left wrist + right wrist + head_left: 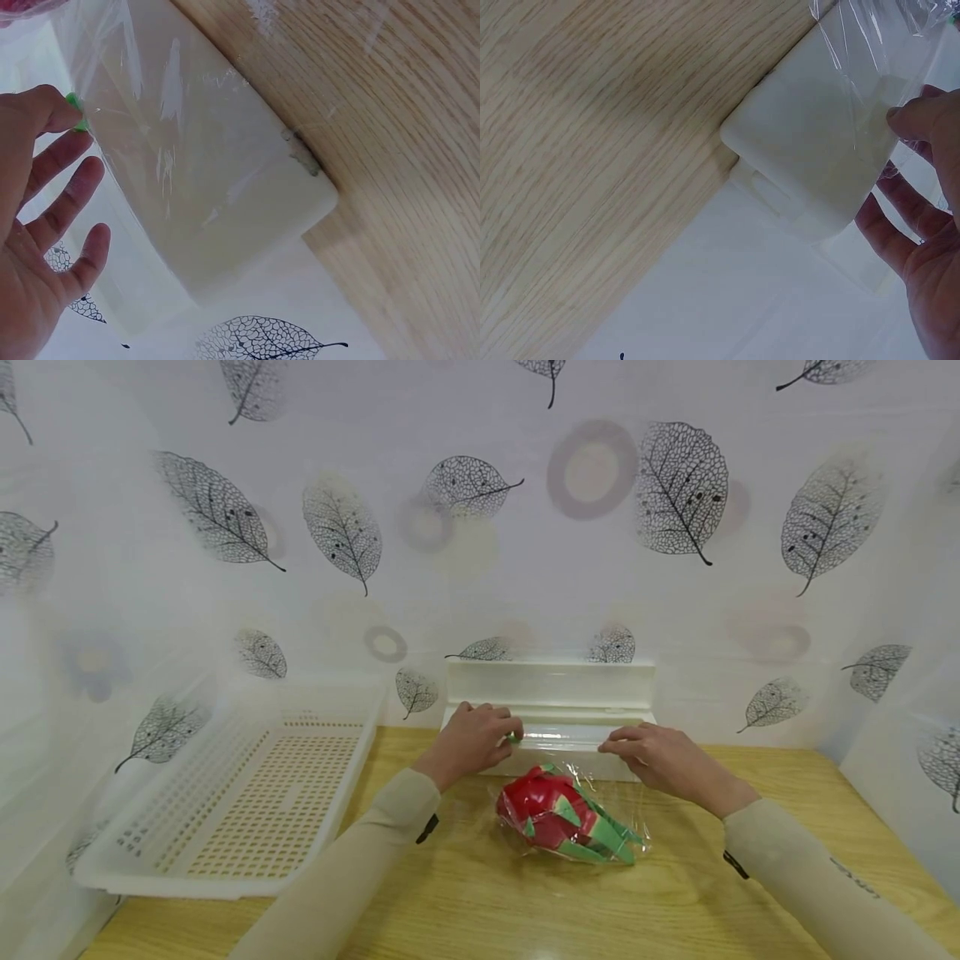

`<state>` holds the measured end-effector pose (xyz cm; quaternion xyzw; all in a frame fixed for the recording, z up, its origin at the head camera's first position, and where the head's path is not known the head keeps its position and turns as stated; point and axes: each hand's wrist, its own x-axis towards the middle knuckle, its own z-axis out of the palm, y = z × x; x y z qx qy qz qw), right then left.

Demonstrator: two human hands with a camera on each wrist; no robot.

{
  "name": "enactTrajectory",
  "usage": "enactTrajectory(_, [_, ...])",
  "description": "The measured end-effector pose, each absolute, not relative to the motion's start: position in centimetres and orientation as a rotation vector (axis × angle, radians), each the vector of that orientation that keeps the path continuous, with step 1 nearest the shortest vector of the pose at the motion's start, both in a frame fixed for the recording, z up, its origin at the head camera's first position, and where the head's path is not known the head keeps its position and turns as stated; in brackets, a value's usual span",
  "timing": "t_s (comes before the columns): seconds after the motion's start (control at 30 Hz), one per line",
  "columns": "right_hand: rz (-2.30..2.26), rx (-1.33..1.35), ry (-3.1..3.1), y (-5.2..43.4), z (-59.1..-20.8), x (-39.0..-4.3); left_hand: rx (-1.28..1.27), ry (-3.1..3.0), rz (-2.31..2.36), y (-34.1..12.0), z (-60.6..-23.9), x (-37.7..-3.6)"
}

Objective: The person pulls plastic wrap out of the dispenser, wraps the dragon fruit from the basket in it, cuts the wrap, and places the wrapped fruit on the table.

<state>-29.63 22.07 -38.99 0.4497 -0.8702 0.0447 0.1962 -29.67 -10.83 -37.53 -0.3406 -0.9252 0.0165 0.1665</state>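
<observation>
A white cling film dispenser [555,764] stands at the back of the table with its lid [551,685] raised and the film roll [558,732] showing inside. My left hand [472,739] pinches a small green slider [77,118] on the dispenser's front edge, its other fingers spread. Clear cling film [171,94] hangs down over the dispenser's front. At the right end, my right hand [667,764] pinches the film against that edge between thumb and fingers. In front of the dispenser, a red and green dragon fruit [543,810] lies loosely covered by film.
To the left is a white plastic basket [307,860] with a perforated bottom. The wooden table [480,910] runs beneath everything. A whitish sheet with leaf prints [480,585] covers the wall behind and the sides.
</observation>
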Motion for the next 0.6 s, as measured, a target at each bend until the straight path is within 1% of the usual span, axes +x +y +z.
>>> enactTrajectory(0.6, [0.151, 1.271, -2.42, 22.1, -39.19, -29.8, -0.952, -2.632, 0.04, -11.13, -37.73, -29.7])
